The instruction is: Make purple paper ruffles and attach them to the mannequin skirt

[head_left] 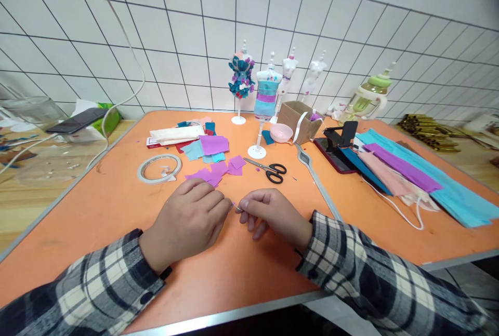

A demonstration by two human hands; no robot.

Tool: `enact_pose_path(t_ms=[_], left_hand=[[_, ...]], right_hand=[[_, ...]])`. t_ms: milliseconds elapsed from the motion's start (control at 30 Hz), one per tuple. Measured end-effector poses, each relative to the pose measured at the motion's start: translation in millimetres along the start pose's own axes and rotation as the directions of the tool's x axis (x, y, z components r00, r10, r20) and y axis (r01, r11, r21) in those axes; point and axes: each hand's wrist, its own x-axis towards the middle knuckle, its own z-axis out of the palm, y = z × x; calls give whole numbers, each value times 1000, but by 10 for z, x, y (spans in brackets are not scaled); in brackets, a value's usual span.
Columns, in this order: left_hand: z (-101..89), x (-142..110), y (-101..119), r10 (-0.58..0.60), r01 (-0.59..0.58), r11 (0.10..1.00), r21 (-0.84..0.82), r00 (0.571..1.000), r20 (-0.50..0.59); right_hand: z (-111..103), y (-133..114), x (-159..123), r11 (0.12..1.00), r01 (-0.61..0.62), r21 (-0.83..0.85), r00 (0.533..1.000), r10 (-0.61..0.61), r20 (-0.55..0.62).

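Note:
My left hand (189, 222) is closed in a pinch at the table's middle, its fingertips mostly hidden from me. Thumb and forefinger of my right hand (267, 210) pinch a thin whitish strip (238, 208) with a tiny purple bit at its left end, close to the left fingertips. Just beyond the hands lie purple crepe paper squares (218, 168) and black-handled scissors (275, 172), blades half apart. A mini dress form (266, 94) wrapped in blue and purple paper stands behind them.
A tape roll (142, 170) lies left. At the back stand a flower-covered dress form (240, 77), a pink bowl (281, 132) and a cardboard box (299, 118). Rightward are a phone (331, 157), folded crepe paper (460, 196), a white cable (405, 218) and a green-lidded bottle (366, 97).

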Motion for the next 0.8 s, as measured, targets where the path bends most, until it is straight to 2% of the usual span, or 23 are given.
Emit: enact_pose_path(t_ms=[133,200,267,367,467,667,800], left_hand=[[-11,-1,14,-13,13,1000,-25,1000,9],[5,-11,27,-83,87,991,-100,995,48],[33,-23,41,-201,224,950,-218,972,125],[82,-26,61,-358,431,806,-405,901,246],[109,-6,76,-434,540,638,-548,841,323],[110,17,66,-475,587,365,-723,785,398],[144,-6,17,-401,551,151,-821,793,459]], right_hand=[[4,28,8,1000,4,3,1000,-4,3],[18,34,9,1000,2,-2,1000,-2,-7],[41,36,8,1000,1,-15,1000,-2,-20],[79,45,7,999,0,-37,999,-2,-33],[101,59,17,998,11,-67,999,-14,-50],[49,98,58,988,82,-134,995,-89,-48],[-28,139,72,950,204,-236,978,-209,5]])
